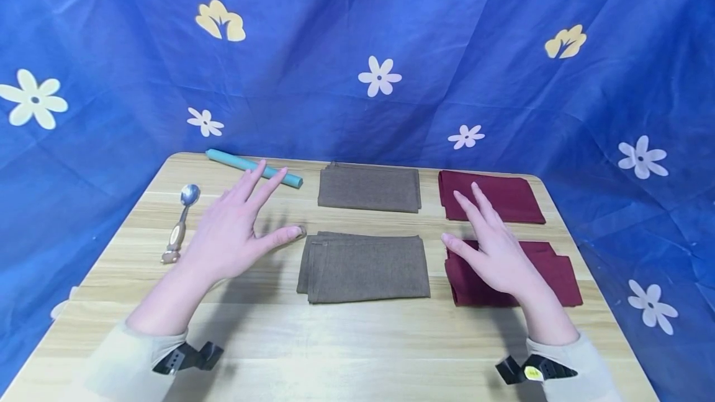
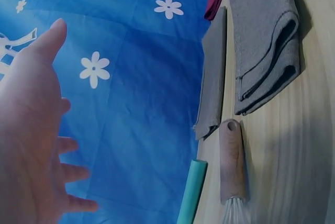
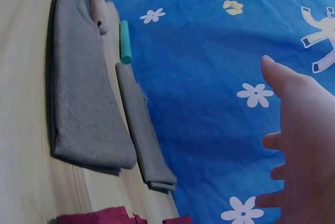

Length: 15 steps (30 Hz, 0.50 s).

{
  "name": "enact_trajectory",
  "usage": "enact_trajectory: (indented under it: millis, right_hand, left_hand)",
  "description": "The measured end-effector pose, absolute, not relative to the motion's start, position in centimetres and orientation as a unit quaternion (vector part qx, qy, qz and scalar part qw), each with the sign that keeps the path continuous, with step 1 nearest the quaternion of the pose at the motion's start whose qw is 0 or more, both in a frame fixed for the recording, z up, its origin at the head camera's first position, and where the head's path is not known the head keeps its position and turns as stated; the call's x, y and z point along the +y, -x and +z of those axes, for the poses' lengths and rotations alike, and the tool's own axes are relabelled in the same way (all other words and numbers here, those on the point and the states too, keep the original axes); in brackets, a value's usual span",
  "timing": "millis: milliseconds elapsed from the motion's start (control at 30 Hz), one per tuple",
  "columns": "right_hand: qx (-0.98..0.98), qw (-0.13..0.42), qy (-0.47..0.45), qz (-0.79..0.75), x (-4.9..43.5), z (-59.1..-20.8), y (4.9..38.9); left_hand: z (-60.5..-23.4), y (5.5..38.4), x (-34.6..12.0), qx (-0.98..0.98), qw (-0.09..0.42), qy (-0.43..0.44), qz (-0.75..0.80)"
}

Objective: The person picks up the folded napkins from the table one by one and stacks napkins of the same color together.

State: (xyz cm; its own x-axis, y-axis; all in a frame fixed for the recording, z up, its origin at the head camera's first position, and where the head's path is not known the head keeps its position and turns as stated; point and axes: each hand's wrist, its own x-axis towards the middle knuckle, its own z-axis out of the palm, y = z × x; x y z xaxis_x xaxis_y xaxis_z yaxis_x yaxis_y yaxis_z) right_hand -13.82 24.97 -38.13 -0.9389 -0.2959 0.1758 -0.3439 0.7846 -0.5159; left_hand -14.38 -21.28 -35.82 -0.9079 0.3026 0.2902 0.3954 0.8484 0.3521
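Observation:
My left hand (image 1: 237,222) hovers over the left part of the table, fingers spread and holding nothing. Beneath it lies a whisk (image 2: 232,161) with a wooden handle and wire loops; in the head view the hand hides nearly all of it. My right hand (image 1: 494,250), also spread and holding nothing, is above two folded maroon cloths, the far one (image 1: 519,200) and the near one (image 1: 558,275). Between the hands lie two folded grey cloths, one near (image 1: 368,268) and one far (image 1: 368,188).
A teal stick (image 1: 231,159) lies at the back left of the wooden table (image 1: 357,352), partly behind the left fingers. Left of that hand is a metal spoon (image 1: 177,231) with a decorated handle. A blue flowered curtain (image 1: 313,67) hangs behind the table and along its sides.

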Motion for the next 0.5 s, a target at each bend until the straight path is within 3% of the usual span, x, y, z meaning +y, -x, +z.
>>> enact_trajectory:
  millis: [500]
  right_hand:
    - [-0.877,0.001,-0.177,0.448,24.4,-39.7,13.8]
  left_hand:
    - [-37.2,13.6,-20.8,-0.910,0.048,0.182,-0.369]
